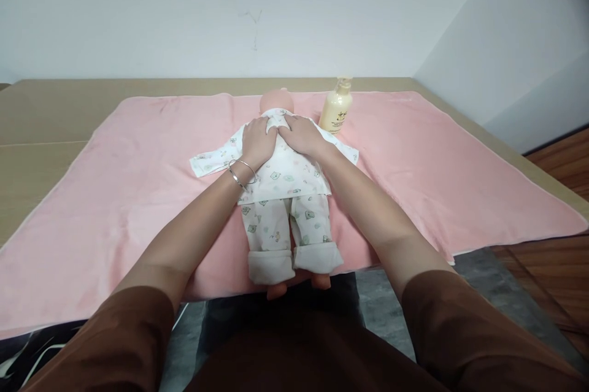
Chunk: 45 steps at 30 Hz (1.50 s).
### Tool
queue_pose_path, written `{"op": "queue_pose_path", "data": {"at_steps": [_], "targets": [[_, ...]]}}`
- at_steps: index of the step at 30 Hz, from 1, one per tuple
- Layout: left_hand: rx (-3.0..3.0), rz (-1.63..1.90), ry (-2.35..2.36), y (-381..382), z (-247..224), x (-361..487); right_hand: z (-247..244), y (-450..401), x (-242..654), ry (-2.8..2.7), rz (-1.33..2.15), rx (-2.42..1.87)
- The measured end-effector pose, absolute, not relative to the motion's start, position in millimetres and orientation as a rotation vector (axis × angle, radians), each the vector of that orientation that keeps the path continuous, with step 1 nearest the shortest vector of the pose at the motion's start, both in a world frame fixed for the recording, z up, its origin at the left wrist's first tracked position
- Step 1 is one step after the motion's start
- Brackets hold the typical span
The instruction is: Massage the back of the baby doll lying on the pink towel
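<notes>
A baby doll [277, 101] lies on a pink blanket [396, 153], its head away from me and its feet at the near edge. It wears a white printed top [285, 180] and matching trousers [269, 226] with turned-up cuffs. On the left of the doll's upper body my left hand [258, 140] rests flat, fingers toward the shoulder, a silver bangle [239, 174] on its wrist. My right hand [300, 134] lies flat on the right side, the two thumbs close together. Neither hand grasps anything.
Beyond the doll's right shoulder stands a cream-coloured pump bottle [335, 107]. The blanket covers much of a wooden table [55, 107], which meets a white wall [322, 24] at the back. Wood-grained panelling [543, 281] is at the lower right.
</notes>
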<state>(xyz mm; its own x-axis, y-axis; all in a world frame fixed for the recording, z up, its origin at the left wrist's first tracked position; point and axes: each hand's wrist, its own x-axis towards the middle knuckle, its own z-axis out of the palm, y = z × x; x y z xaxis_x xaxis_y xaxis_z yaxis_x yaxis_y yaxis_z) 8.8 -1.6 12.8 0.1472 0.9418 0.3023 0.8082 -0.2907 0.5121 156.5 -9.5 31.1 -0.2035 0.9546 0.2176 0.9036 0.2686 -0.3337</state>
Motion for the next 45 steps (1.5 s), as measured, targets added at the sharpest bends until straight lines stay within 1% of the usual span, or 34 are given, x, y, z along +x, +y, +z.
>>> {"op": "queue_pose_path", "data": {"at_steps": [8, 15, 20, 26, 29, 34, 41, 45], "targets": [[2.358, 0.756, 1.684, -15, 22, 12, 40, -16, 159, -2.178, 0.234, -1.695], [2.243, 0.721, 1.675, -2, 25, -2, 48, -26, 147, -2.193, 0.145, -1.785], [2.274, 0.686, 1.703, -9, 31, -1, 58, -43, 135, -2.252, 0.133, -1.820], [2.340, 0.657, 1.722, -29, 39, 15, 48, -22, 147, -2.136, 0.293, -1.821], [2.302, 0.657, 1.707, -26, 40, 12, 45, -22, 142, -2.110, 0.236, -1.857], [2.239, 0.582, 1.691, -9, 39, -2, 53, -47, 126, -2.235, 0.125, -1.853], [2.392, 0.373, 1.739, -30, 53, 8, 51, -25, 145, -2.158, 0.270, -1.815], [2.389, 0.373, 1.720, -31, 55, 8, 49, -22, 145, -2.133, 0.255, -1.826]]}}
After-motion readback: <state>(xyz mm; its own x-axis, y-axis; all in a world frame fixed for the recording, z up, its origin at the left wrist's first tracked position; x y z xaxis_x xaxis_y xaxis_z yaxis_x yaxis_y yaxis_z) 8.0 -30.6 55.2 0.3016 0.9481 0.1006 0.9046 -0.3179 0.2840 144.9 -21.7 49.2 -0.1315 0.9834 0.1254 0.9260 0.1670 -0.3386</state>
